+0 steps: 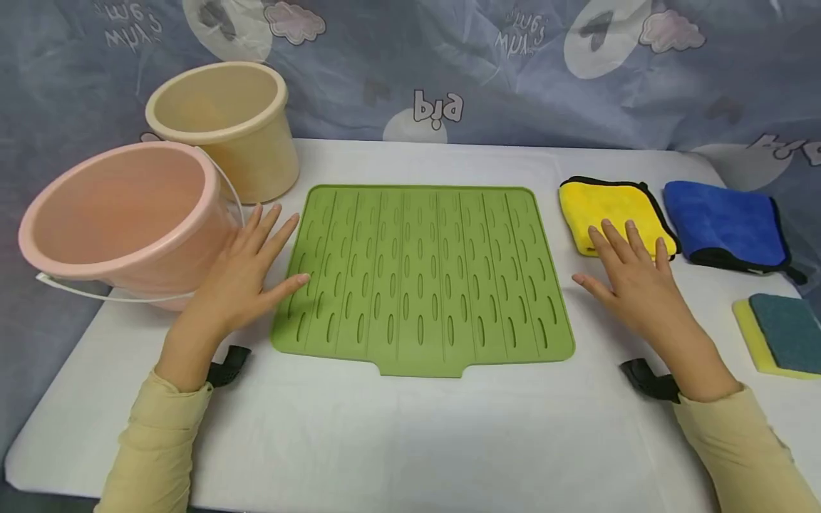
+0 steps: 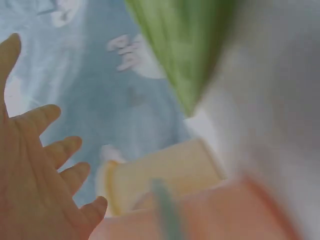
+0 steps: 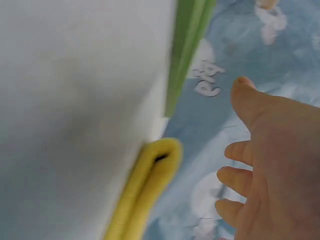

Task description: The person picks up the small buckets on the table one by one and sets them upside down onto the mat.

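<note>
A green ridged drying mat (image 1: 420, 278) lies flat in the middle of the white table. My left hand (image 1: 234, 278), fingers spread, is between the mat's left edge and the pink bucket (image 1: 122, 214), holding nothing. Its thumb overlaps the mat's edge in the head view. On the other side, my right hand (image 1: 638, 285) is spread over the table with nothing in its grasp. Its fingertips overlap the near part of a folded yellow cloth (image 1: 603, 206). The right wrist view shows that cloth's folded edge (image 3: 145, 190) beside the hand.
Behind the pink bucket stands a cream bucket (image 1: 256, 142). A folded blue cloth (image 1: 727, 221) lies right of the yellow one. Nearer the right edge is a green and yellow sponge (image 1: 785, 331). A printed blue-grey sheet (image 1: 359, 64) hangs behind the table (image 1: 449, 442).
</note>
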`<action>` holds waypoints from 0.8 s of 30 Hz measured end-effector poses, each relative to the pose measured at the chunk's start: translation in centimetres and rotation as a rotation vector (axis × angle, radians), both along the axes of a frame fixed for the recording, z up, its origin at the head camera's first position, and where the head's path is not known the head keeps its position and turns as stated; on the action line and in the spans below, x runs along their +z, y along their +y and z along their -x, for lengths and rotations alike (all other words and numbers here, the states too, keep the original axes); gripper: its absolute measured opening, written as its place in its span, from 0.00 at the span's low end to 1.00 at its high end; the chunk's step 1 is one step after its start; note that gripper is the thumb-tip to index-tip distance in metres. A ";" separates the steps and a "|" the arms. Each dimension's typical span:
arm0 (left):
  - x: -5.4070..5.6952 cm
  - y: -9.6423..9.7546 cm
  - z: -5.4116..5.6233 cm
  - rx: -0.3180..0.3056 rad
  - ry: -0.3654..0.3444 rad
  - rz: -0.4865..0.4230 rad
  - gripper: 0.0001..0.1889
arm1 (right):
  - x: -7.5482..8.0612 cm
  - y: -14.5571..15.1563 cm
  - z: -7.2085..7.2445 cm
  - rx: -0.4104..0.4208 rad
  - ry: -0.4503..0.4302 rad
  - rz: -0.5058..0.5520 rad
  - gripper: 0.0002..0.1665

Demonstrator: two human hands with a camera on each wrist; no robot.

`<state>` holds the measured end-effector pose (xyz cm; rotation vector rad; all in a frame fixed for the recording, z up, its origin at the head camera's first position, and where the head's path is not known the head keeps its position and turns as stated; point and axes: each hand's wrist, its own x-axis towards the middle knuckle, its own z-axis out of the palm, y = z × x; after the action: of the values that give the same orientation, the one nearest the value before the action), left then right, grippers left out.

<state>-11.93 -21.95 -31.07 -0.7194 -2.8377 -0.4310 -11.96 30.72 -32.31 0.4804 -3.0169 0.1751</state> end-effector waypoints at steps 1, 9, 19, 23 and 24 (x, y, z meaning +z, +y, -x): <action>0.5 0.1 -0.3 -0.009 0.030 -0.013 0.42 | 0.4 -0.2 -0.2 0.005 0.004 0.006 0.44; 5.5 0.1 -3.9 -0.111 0.361 -0.307 0.37 | 4.1 -1.7 -2.8 0.115 -0.020 0.332 0.41; 7.2 -4.8 -7.4 -0.045 0.385 -0.892 0.23 | 2.4 -1.4 -3.9 0.241 -0.169 0.624 0.38; 6.1 -7.2 -7.9 0.011 0.377 -1.021 0.20 | 0.7 -1.2 -3.9 0.272 -0.284 0.679 0.36; 5.8 -7.8 -7.9 0.026 0.390 -1.050 0.20 | 0.4 -1.2 -3.9 0.279 -0.307 0.682 0.36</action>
<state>-4.05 -29.77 -25.32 -0.4466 -1.8491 -1.4133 -8.09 29.53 -31.94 0.8401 -2.8649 1.3398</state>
